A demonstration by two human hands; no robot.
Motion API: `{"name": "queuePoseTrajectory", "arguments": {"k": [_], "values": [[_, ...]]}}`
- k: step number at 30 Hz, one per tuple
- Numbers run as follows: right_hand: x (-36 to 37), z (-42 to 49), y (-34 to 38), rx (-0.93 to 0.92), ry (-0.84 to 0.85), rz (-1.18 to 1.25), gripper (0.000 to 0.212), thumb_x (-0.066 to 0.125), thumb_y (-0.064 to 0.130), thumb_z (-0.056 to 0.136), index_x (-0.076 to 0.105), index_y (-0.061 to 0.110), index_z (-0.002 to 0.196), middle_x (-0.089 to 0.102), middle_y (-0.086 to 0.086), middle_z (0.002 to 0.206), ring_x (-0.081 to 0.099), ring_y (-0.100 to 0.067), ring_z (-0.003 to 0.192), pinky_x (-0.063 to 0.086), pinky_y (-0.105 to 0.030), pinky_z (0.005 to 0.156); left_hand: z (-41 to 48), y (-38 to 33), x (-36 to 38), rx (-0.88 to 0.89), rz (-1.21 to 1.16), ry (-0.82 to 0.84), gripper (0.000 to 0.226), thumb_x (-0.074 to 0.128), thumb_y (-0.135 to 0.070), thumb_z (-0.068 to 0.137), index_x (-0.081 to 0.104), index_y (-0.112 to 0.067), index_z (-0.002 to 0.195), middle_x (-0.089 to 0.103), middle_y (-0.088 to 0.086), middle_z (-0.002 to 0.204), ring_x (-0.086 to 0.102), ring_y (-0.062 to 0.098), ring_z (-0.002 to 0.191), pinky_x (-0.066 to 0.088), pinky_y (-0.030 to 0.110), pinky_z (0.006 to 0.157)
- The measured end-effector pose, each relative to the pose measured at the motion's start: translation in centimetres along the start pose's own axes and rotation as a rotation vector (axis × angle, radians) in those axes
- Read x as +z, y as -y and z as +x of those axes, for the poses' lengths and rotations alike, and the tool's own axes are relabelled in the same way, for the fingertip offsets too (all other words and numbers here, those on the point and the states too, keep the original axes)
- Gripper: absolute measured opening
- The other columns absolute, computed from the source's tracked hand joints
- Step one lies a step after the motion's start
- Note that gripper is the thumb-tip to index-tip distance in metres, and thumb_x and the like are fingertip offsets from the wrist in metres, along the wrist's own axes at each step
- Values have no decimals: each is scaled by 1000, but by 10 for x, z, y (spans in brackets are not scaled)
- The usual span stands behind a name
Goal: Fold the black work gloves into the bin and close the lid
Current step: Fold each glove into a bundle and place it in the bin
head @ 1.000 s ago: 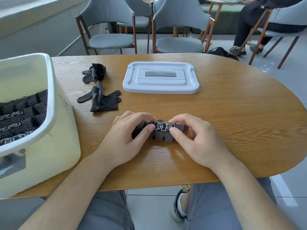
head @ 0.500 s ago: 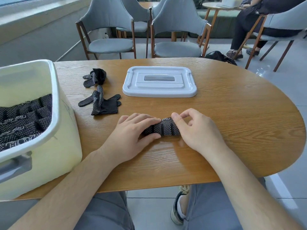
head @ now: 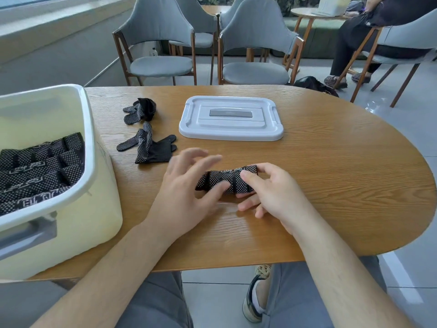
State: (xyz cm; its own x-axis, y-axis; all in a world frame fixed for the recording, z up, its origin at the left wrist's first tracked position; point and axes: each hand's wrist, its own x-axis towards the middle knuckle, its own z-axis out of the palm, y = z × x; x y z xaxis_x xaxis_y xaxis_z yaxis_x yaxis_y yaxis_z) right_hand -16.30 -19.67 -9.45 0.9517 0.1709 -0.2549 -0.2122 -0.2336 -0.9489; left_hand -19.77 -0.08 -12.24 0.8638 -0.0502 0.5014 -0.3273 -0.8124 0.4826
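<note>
A folded black dotted glove (head: 223, 179) lies on the wooden table (head: 331, 166) in front of me. My right hand (head: 272, 192) pinches its right end between thumb and fingers. My left hand (head: 186, 185) hovers over its left end with fingers spread and blurred, its thumb touching the glove's front edge. Two loose black gloves lie further left, one (head: 151, 147) nearer and one (head: 140, 110) behind it. The pale yellow bin (head: 89, 143) stands at the left edge with several folded gloves (head: 40, 166) inside. Its grey lid (head: 230, 118) lies flat beyond the hands.
Grey chairs (head: 160, 43) stand behind the table's far edge. A seated person (head: 369, 34) is at the far right, with a black bag (head: 312, 84) on the floor. My knees and a shoe (head: 254, 301) show below the table's near edge.
My left hand has lifted its fingers off the folded glove and spread them. The right hand now pinches the glove's right end, which is slightly raised. The view tilted up a little.
</note>
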Motion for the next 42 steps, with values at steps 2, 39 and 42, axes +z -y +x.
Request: {"name": "queuePoseTrajectory", "arguments": {"k": [2, 39, 42], "values": [[-1, 1, -2, -6, 0, 14, 34, 62, 31, 102, 54, 17, 131, 79, -9, 83, 77, -26, 67, 44, -23, 38, -7, -14, -9, -241, -105, -83, 43, 62, -46, 94, 57, -30, 133, 60, -9, 97, 59, 6, 89, 49, 23, 81], [-14, 4, 84, -276, 129, 144, 14, 66, 15, 99, 65, 9, 111, 73, -12, 112, 75, -24, 94, 60, -33, 72, 69, -67, -78, -763, -904, -50, 17, 73, -8, 90, 61, -12, 102, 69, 6, 101, 68, 18, 90, 60, 35, 79], [3, -2, 107, -306, 218, 130, 19, 63, 14, 101, 64, 8, 118, 73, -11, 113, 74, -23, 94, 60, -31, 70, 65, -65, -113, -761, -859, -64, 24, 71, -7, 92, 63, -10, 114, 69, 10, 111, 70, 23, 101, 62, 32, 81]]}}
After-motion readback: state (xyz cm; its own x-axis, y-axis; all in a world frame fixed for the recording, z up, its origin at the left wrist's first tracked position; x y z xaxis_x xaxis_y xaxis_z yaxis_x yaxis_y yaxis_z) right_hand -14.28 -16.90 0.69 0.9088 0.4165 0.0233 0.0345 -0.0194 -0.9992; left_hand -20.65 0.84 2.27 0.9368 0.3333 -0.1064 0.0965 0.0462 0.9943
